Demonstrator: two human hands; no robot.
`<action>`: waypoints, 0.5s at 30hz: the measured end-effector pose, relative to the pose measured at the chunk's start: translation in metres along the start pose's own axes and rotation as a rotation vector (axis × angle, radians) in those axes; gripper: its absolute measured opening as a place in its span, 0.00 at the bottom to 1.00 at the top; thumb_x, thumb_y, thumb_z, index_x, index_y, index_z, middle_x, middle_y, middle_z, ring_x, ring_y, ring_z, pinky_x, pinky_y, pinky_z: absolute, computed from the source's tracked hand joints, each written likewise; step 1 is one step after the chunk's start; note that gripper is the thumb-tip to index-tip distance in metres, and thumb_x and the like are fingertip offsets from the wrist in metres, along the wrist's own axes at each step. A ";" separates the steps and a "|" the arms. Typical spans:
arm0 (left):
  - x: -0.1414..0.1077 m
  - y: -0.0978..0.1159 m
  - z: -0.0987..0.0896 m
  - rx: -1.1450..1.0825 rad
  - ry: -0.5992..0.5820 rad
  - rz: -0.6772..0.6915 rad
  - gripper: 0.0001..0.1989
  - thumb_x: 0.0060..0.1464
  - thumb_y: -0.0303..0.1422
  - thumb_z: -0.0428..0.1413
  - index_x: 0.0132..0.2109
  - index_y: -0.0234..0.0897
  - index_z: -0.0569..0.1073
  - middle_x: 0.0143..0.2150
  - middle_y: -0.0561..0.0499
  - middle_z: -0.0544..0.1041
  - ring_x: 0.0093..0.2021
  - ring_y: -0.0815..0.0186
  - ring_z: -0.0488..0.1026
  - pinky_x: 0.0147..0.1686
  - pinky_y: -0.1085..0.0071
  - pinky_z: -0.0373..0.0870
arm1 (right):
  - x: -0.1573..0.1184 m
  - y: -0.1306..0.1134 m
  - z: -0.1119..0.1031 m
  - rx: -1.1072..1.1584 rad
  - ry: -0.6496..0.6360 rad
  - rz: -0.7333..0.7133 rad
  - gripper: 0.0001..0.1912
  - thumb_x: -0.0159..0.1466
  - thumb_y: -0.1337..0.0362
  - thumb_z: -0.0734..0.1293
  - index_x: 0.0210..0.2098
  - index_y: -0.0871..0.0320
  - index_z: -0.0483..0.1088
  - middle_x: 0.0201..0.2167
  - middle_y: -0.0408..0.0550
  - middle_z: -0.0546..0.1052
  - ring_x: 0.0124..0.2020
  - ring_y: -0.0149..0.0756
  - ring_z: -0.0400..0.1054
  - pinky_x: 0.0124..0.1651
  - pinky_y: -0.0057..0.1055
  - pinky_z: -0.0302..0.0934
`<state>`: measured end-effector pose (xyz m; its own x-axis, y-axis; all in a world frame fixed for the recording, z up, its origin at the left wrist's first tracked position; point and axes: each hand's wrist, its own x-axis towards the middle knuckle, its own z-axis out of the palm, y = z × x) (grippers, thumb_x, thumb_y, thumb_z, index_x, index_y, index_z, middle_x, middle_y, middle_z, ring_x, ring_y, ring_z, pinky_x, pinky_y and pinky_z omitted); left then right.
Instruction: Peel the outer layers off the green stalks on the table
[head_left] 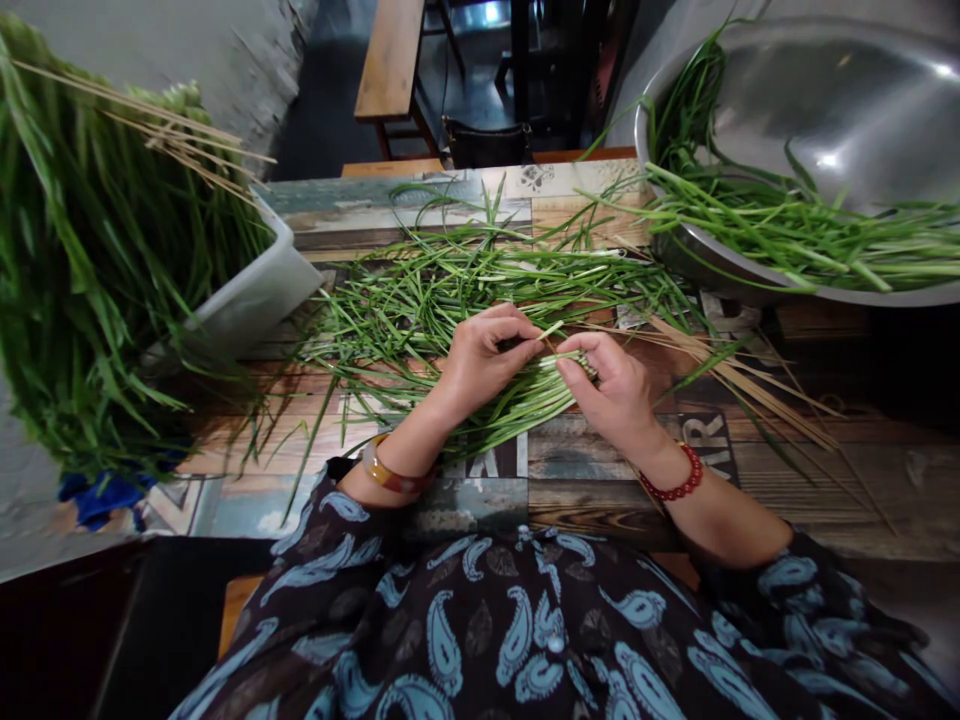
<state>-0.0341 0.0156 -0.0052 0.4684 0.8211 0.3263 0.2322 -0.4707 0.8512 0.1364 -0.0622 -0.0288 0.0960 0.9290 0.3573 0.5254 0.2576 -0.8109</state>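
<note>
Over the middle of the tabletop my two hands nearly meet. My left hand [491,350] pinches the pale end of a single chive [551,330] between thumb and fingertips. Closed fingers of my right hand [611,385] grip a thin bamboo skewer [550,345], whose tip shows between the hands. A row of chives [536,395] lies side by side under the fingers, white ends toward my right hand; how they sit on the skewer is partly hidden. Just beyond, a loose pile of chives [465,275] spreads across the table.
Loose bamboo skewers [720,360] lie to the right. At the left, a white plastic tub [255,290] is heaped with skewered chives [112,230]. A large steel bowl [847,110] holding more chives stands at the right. Blue cloth [105,497] shows by the left edge.
</note>
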 end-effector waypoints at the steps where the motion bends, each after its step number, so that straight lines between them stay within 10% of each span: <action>1: 0.000 0.000 0.000 -0.002 -0.002 0.003 0.04 0.54 0.29 0.62 0.32 0.35 0.81 0.31 0.49 0.78 0.32 0.68 0.74 0.35 0.72 0.68 | 0.000 0.000 0.000 -0.004 -0.001 0.000 0.07 0.66 0.60 0.65 0.40 0.55 0.71 0.32 0.43 0.78 0.26 0.31 0.67 0.33 0.29 0.62; 15: 0.001 0.004 -0.010 -0.045 -0.106 -0.128 0.10 0.58 0.35 0.59 0.35 0.33 0.81 0.34 0.47 0.80 0.36 0.66 0.75 0.39 0.70 0.69 | 0.000 0.002 0.000 0.015 -0.012 -0.008 0.06 0.66 0.60 0.65 0.40 0.55 0.71 0.32 0.44 0.78 0.27 0.32 0.69 0.33 0.29 0.62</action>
<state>-0.0412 0.0181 0.0023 0.5256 0.8334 0.1710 0.2584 -0.3478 0.9012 0.1378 -0.0617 -0.0302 0.0812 0.9301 0.3583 0.5136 0.2690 -0.8148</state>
